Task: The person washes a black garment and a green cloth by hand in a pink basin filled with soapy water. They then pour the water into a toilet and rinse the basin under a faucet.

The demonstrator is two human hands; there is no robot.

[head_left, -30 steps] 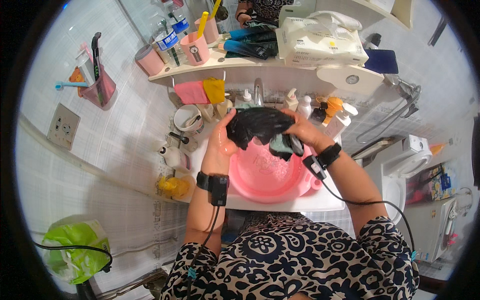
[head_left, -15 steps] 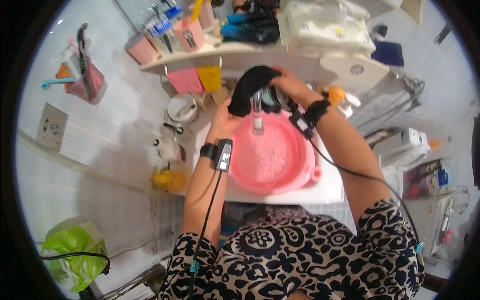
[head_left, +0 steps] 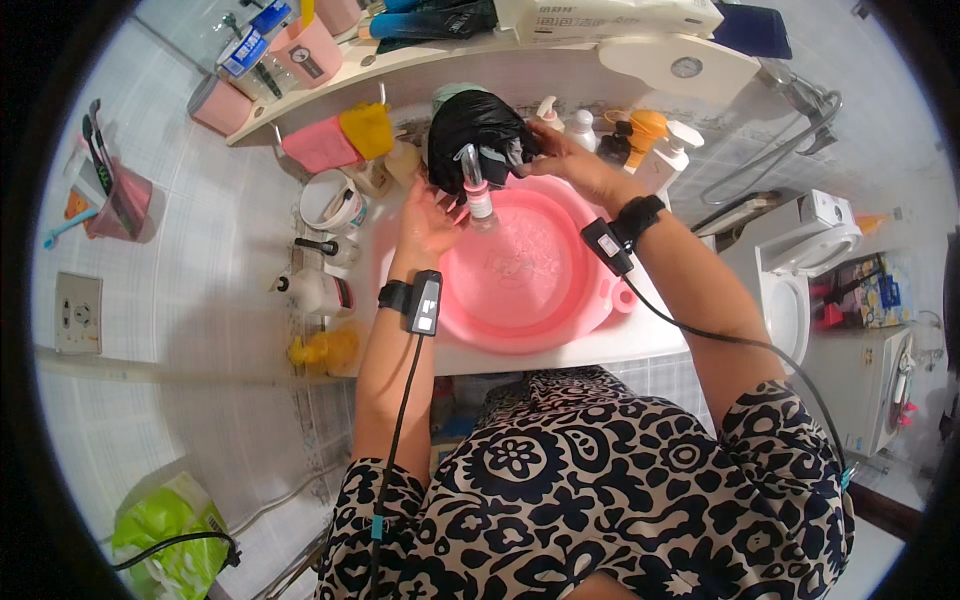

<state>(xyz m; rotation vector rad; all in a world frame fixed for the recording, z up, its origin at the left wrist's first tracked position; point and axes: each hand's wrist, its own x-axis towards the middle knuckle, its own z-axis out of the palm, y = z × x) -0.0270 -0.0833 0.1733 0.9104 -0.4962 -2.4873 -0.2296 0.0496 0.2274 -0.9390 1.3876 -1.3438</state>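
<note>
A glossy, crumpled black bundle (head_left: 475, 125), plastic or wet fabric, is held up at the faucet behind the pink basin (head_left: 590, 290). My left hand (head_left: 430, 225) grips its lower left edge, the fingers partly hidden by it. On the right edge my right hand (head_left: 565, 160) is closed, near a grey patch showing at its opening. The faucet nozzle (head_left: 480, 200), clear with a pink ring, comes forward from the bundle over the basin. Some water with bubbles lies in the basin. Both wrists wear black bands with small cabled boxes.
Pump bottles (head_left: 665, 155) line the back right of the white counter (head_left: 500, 362). A white tub (head_left: 332, 203), bottles and a yellow item (head_left: 330, 348) stand along the left. Above runs a shelf (head_left: 400, 72) with cups; pink and yellow cloths (head_left: 320, 145) hang below.
The view has shifted, so the basin and shelf sit higher. The black bundle has turned in my hands, showing its grey patch, and both hands still hold it.
</note>
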